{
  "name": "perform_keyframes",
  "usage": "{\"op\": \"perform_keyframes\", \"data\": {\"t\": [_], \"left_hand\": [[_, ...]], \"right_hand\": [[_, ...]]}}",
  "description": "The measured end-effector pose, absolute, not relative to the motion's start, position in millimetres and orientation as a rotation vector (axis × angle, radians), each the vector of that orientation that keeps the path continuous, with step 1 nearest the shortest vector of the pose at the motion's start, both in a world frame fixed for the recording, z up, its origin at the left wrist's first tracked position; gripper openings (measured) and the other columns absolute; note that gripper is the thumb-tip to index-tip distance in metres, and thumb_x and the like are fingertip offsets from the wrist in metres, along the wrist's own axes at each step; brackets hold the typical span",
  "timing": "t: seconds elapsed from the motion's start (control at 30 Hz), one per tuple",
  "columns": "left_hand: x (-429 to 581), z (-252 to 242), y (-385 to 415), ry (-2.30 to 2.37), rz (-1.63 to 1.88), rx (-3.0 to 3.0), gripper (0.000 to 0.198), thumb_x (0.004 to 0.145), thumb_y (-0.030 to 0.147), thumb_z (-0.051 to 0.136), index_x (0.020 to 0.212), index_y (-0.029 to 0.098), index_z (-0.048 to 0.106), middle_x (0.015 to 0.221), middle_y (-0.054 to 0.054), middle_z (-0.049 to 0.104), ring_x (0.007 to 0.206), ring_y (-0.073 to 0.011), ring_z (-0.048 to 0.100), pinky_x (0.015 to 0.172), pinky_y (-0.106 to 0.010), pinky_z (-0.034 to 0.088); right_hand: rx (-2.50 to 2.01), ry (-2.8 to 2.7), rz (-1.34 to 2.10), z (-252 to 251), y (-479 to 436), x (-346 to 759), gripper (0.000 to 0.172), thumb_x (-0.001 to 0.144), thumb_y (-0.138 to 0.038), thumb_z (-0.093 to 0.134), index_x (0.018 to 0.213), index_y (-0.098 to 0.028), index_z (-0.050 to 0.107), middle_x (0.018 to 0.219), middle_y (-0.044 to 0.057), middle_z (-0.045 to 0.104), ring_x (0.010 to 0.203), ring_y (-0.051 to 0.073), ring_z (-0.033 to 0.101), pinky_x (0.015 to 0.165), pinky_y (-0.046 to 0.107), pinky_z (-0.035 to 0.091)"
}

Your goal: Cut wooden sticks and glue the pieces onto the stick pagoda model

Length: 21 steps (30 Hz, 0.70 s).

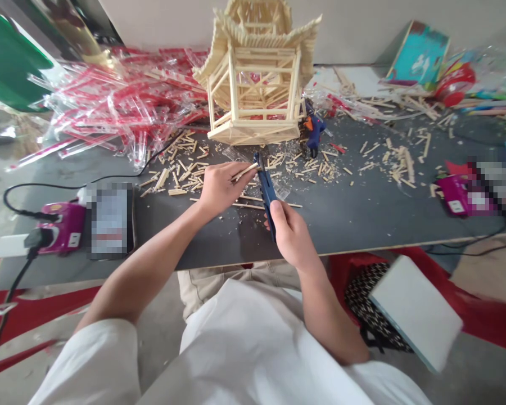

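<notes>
My left hand [223, 184] is closed around thin wooden sticks [248, 170], whose ends reach the head of a long dark blue hand tool [266, 183]. That tool, which looks like a cutter, is gripped by its lower end in my right hand [290, 228]. Whether its jaws touch the wood is too small to tell. Loose long sticks [253, 206] lie on the dark table [219, 242] beneath my hands. Just beyond stands a pavilion model [253, 132] built of pale sticks, with an upturned roof. Short cut pieces [185, 171] are strewn around its base.
A blue glue gun [315, 132] sits right of the model. Red and clear plastic wrappers [122, 101] heap at the back left. At left are a phone [112, 219], a purple power block [62, 225] and black cables; another purple block [459, 194] is at right.
</notes>
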<state>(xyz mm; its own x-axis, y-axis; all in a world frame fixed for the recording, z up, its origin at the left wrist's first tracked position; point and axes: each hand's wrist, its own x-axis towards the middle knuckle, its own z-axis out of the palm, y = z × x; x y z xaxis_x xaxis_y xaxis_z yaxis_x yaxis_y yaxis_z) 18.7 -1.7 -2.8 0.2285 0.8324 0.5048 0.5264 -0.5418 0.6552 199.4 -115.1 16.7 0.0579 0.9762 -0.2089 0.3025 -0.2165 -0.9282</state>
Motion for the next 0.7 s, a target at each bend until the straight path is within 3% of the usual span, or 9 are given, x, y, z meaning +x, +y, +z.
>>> {"op": "perform_keyframes", "data": {"t": [0.47,0.7], "left_hand": [[17.6,-5.5,0.0,1.212,1.248,2.191,0.030,0.101,0.042,0.066,0.099,0.019,0.085,0.082,-0.006,0.080,0.070,-0.0156,0.069,0.073,-0.026,0.052],[17.8,-8.3,1.2,1.238,1.248,2.205,0.026,0.101,0.037,0.067,0.101,0.019,0.085,0.085,-0.006,0.081,0.071,-0.0154,0.070,0.072,-0.025,0.053]], "right_hand": [[-1.624,-1.435,1.167,24.9,-113.6,200.5,0.052,0.104,-0.073,0.041,0.097,-0.025,0.061,0.091,0.005,0.070,0.087,0.024,0.064,0.082,0.036,0.046],[-1.681,-1.491,1.057,20.3,-110.6,198.2,0.052,0.105,-0.072,0.041,0.091,-0.025,0.059,0.088,0.006,0.072,0.082,0.023,0.065,0.076,0.034,0.043]]}}
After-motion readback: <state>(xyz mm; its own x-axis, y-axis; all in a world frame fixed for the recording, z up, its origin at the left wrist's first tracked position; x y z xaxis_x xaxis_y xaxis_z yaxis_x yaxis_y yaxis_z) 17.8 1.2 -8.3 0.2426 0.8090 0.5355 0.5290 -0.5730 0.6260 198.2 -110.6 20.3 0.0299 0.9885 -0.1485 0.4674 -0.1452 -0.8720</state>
